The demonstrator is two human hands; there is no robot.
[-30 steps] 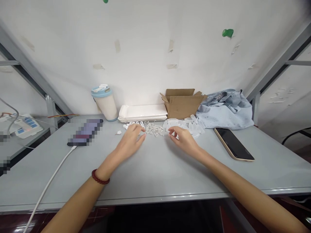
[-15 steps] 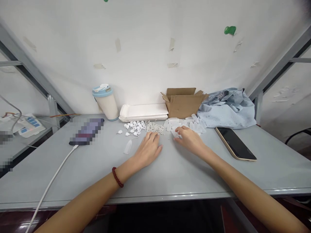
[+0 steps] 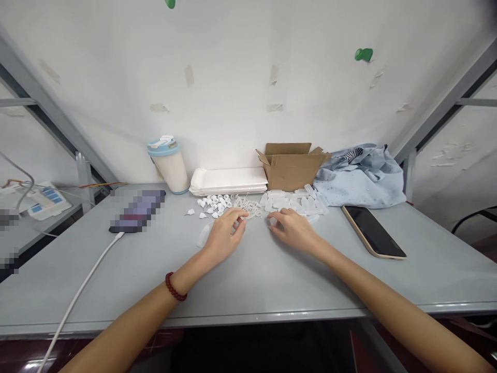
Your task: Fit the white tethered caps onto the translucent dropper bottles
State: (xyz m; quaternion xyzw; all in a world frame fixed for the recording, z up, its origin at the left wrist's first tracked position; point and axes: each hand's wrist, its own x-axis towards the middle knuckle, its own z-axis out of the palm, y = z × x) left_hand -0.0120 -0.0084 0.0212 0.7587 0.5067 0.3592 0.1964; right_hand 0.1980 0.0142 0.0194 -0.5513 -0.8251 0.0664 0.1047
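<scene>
Curving over the smooth grey table point(image 3: 252, 285), the left hand point(image 3: 225, 231) has thumb and bent fingers apart, its fingertips just beside a tangled heap of thin off-white cords point(image 3: 253, 205); whether it grasps one, I cannot tell. A single translucent oblong plastic piece point(image 3: 202, 236) lies left of this hand, partly hidden by it. Small white cone-shaped plastic caps point(image 3: 212, 202) lie scattered beyond, left of the cords. The right hand point(image 3: 295, 230), fingers curled toward the thumb, is just in front of a loose pile of translucent oblong plastic pieces point(image 3: 310, 202); something pale shows near its fingertips, too small to tell whether it is grasped. Behind the cords sits a stack of flat white packets point(image 3: 229, 180), and behind the pile a brown cardboard box point(image 3: 293, 172) with raised flaps.
</scene>
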